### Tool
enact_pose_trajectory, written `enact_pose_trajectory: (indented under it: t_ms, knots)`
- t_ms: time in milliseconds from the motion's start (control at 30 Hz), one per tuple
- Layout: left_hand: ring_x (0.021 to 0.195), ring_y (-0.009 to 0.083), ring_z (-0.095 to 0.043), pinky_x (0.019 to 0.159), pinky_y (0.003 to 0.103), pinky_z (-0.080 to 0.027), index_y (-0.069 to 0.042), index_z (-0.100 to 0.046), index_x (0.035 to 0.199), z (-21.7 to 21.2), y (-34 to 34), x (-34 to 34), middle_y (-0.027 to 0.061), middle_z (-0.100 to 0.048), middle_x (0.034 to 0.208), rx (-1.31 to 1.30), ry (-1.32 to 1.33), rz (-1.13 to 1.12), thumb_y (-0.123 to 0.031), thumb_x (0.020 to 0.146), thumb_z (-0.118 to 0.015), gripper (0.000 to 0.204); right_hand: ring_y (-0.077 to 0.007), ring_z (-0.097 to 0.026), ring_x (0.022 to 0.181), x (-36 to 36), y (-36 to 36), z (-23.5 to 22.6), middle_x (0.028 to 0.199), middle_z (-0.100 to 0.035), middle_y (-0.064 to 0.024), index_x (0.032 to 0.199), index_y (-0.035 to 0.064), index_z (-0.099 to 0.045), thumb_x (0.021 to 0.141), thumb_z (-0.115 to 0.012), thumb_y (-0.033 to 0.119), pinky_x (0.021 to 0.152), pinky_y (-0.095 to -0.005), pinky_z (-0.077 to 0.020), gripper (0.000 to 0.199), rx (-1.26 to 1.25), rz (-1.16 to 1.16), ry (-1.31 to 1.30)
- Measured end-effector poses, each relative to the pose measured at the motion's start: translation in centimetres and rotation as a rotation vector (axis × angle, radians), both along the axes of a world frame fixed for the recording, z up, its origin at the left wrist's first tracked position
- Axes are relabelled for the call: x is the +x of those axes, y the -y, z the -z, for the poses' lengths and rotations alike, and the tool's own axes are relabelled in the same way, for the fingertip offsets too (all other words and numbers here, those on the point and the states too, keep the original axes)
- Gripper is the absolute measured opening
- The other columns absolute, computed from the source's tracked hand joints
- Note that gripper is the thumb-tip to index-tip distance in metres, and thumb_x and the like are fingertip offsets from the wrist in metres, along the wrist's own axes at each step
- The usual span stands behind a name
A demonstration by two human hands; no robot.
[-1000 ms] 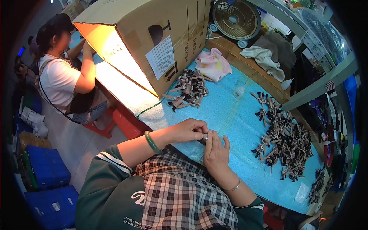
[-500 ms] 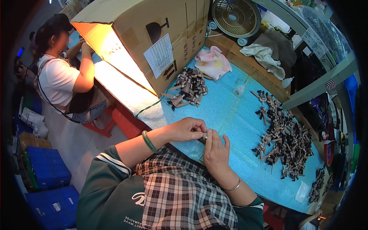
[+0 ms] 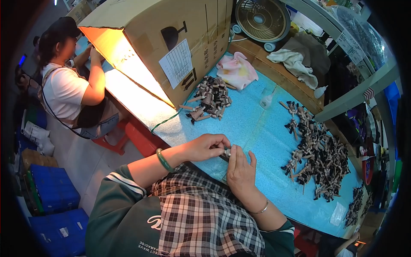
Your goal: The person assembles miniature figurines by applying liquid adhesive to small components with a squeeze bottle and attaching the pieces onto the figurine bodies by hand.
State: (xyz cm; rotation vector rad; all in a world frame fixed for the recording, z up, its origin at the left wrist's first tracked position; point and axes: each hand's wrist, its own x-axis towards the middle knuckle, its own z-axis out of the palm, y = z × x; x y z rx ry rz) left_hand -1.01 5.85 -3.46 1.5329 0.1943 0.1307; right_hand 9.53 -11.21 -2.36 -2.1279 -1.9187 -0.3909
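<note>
Close to the table's near edge, both hands meet over a small whitish-and-dark part (image 3: 227, 152), mostly hidden by the fingers. My left hand (image 3: 209, 146), below a green bangle, pinches it between thumb and forefinger. My right hand (image 3: 240, 168) grips the part's other side with its fingers close together and thumb up. Beyond the left hand, beside the carton, lies a pile of small brown, beige and black figures (image 3: 212, 97). A larger heap of similar figures (image 3: 319, 156) spreads over the blue tabletop (image 3: 252, 180) to the right.
A big cardboard carton (image 3: 184, 55), lit inside, stands at the back left. Behind are a pink cloth (image 3: 236, 72), a small white bottle (image 3: 266, 101) and a fan (image 3: 262, 19). A grey metal post (image 3: 357, 92) rises at right. Another person (image 3: 70, 81) sits at left.
The fingers of my left hand have shifted slightly around the small part, showing a little more of it. My right hand stays almost still.
</note>
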Motion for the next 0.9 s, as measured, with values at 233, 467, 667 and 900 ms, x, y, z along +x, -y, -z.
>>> enact_pose_trajectory:
  t_ms: [233,467,667,900]
  knots:
    - [0.073,0.0249,-0.056,0.065,0.033,-0.044,0.001,-0.054,0.119,-1.2,3.7,-0.2,0.0103,-0.056,0.083,1.193,0.165,-0.276,-0.021,0.074,-0.069,0.052,-0.0223,-0.057,0.108,0.0,0.0,0.3,0.122,-0.053,-0.0175,0.125,-0.0092,-0.047,0.080,-0.054,0.007,0.098,-0.0493,-0.0349,0.049,0.000,0.018,0.003]
    - [0.072,0.0230,-0.055,0.063,0.033,-0.044,0.002,-0.056,0.111,-0.7,4.3,-0.4,0.0090,-0.055,0.080,1.389,0.146,-0.346,-0.023,0.072,-0.070,0.048,-0.0241,-0.056,0.106,0.3,-0.1,-0.2,0.117,-0.054,-0.0161,0.126,-0.0077,-0.045,0.078,-0.055,0.006,0.095,-0.0462,-0.0359,0.051,-0.001,0.060,-0.225]
    - [0.072,0.0243,-0.055,0.065,0.035,-0.045,0.002,-0.056,0.109,-0.5,3.9,-0.5,0.0100,-0.055,0.080,1.302,0.177,-0.305,-0.023,0.072,-0.068,0.047,-0.0284,-0.053,0.110,0.3,-0.5,0.4,0.118,-0.053,-0.0177,0.126,-0.0069,-0.045,0.078,-0.055,0.007,0.094,-0.0477,-0.0365,0.051,0.040,0.089,-0.273]
    - [0.074,0.0320,-0.054,0.068,0.043,-0.042,0.003,-0.056,0.105,0.1,3.8,1.0,0.0132,-0.055,0.081,1.280,0.192,-0.273,-0.018,0.072,-0.066,0.041,-0.0298,-0.047,0.121,-0.3,-0.7,2.5,0.125,-0.051,-0.0202,0.114,-0.0002,-0.052,0.080,-0.054,0.019,0.100,-0.0529,-0.0330,0.039,-0.012,0.187,-0.200]
